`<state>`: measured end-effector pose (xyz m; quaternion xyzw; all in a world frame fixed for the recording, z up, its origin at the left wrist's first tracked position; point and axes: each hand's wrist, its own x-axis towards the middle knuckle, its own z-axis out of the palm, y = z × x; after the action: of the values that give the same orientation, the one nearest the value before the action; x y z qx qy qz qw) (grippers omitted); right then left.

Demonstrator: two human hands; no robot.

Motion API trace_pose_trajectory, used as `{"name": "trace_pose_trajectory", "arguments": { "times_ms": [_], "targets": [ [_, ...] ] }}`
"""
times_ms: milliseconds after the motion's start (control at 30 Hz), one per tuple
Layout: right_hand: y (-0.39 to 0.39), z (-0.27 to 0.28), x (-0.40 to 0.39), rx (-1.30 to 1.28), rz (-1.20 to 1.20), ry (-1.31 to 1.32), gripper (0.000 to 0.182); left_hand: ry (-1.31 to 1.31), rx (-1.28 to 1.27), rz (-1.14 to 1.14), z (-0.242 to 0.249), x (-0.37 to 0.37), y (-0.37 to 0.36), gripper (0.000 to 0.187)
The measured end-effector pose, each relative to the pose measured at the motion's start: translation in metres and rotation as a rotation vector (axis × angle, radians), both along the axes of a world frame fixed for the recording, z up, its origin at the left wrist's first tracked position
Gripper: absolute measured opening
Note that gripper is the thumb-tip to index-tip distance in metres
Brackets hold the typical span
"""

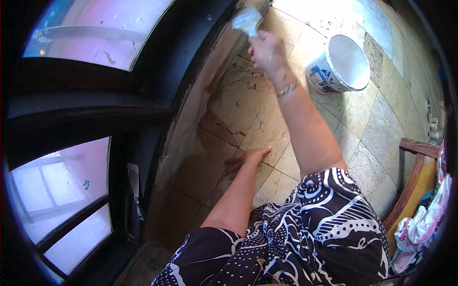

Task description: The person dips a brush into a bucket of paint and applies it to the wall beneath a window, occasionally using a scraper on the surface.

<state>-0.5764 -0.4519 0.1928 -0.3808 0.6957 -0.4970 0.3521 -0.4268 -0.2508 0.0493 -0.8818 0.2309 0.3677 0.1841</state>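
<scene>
Down at floor level, seen from the head camera, the right hand (268, 50) is closed around the handle of a paintbrush (248, 20), whose pale, loaded bristles sit up against the base of the dark door frame (191, 62). The left hand (248, 158) lies flat and open on the stone floor (248, 114), fingers spread, holding nothing and propping the body. A white paint bucket (341, 64) stands just beside the brush hand, tilted toward the viewer in this lens.

To do this stroke well, I judge the brush should run along the frame's edge with light pressure, so no paint drips onto the tiles.

Underfoot are large beige marbled tiles with dark joints, worn near the threshold. Glass panes (62, 190) fill the dark door on the left; a wooden chair (415, 176) with cloth piled on it stands at the right.
</scene>
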Motion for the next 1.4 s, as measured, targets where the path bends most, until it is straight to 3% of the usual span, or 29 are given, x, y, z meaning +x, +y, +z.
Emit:
{"name": "trace_pose_trajectory", "arguments": {
  "times_ms": [167, 267, 367, 433, 500, 600, 667, 767, 800, 867, 900, 967, 1100, 1133, 1233, 1267, 1300, 1400],
  "targets": [
    [0.077, -0.001, 0.073, -0.141, 0.159, 0.026, 0.019, 0.121, -0.001, -0.032, -0.016, 0.009, -0.003, 0.097],
    [0.123, 0.006, 0.105, -0.113, 0.329, -0.186, 0.026, 0.376, -0.031, -0.048, -0.023, 0.020, -0.002, 0.095],
    [0.136, 0.013, 0.098, -0.053, 0.442, -0.212, 0.027, 0.637, -0.040, -0.023, -0.033, 0.029, 0.002, 0.092],
    [0.121, 0.001, 0.079, -0.053, 0.373, -0.355, 0.025, 0.688, -0.046, -0.008, -0.045, 0.032, 0.005, 0.091],
    [0.089, 0.005, 0.051, -0.128, 0.179, -0.148, 0.018, 0.726, -0.047, 0.007, -0.052, 0.033, 0.010, 0.089],
    [0.047, 0.021, 0.013, -0.017, 0.035, -0.276, 0.017, 0.730, -0.051, 0.015, -0.040, 0.029, 0.010, 0.088],
    [0.026, 0.015, 0.003, 0.029, 0.027, -0.326, 0.017, 0.724, -0.085, 0.048, -0.019, 0.024, 0.010, 0.089],
    [0.027, 0.009, 0.015, 0.077, 0.000, -0.350, 0.019, 0.533, -0.027, -0.015, -0.021, 0.019, 0.008, 0.083],
    [0.036, 0.009, 0.022, 0.035, 0.047, -0.305, 0.019, 0.531, -0.024, -0.014, -0.042, 0.027, 0.011, 0.083],
    [0.058, 0.005, 0.046, -0.076, 0.132, -0.187, 0.018, 1.003, -0.121, -0.021, -0.098, 0.053, 0.018, 0.079],
    [0.073, 0.001, 0.063, -0.145, 0.169, -0.112, 0.018, 1.000, -0.116, -0.020, -0.092, 0.054, 0.019, 0.079],
    [0.110, 0.009, 0.092, -0.067, 0.299, -0.271, 0.019, 0.961, -0.080, -0.049, -0.061, 0.048, 0.012, 0.077],
    [0.164, 0.002, 0.141, 0.039, 0.591, -0.198, 0.024, 0.885, -0.006, -0.099, 0.001, 0.030, 0.000, 0.074],
    [0.166, 0.002, 0.144, 0.050, 0.605, -0.194, 0.025, 0.883, -0.006, -0.095, -0.006, 0.029, 0.002, 0.074],
    [0.158, 0.003, 0.126, 0.009, 0.544, -0.218, 0.026, 0.471, -0.077, -0.215, -0.038, 0.031, 0.014, 0.074],
    [0.150, -0.005, 0.120, -0.094, 0.435, -0.190, 0.025, 0.495, -0.081, -0.186, -0.046, 0.034, 0.014, 0.075],
    [0.144, 0.023, 0.103, -0.013, 0.381, -0.351, 0.022, 0.527, -0.081, -0.148, -0.051, 0.034, 0.013, 0.075],
    [0.120, 0.005, 0.095, -0.047, 0.244, -0.277, 0.020, 0.880, -0.081, -0.003, -0.088, 0.045, 0.020, 0.076]
  ]
}}
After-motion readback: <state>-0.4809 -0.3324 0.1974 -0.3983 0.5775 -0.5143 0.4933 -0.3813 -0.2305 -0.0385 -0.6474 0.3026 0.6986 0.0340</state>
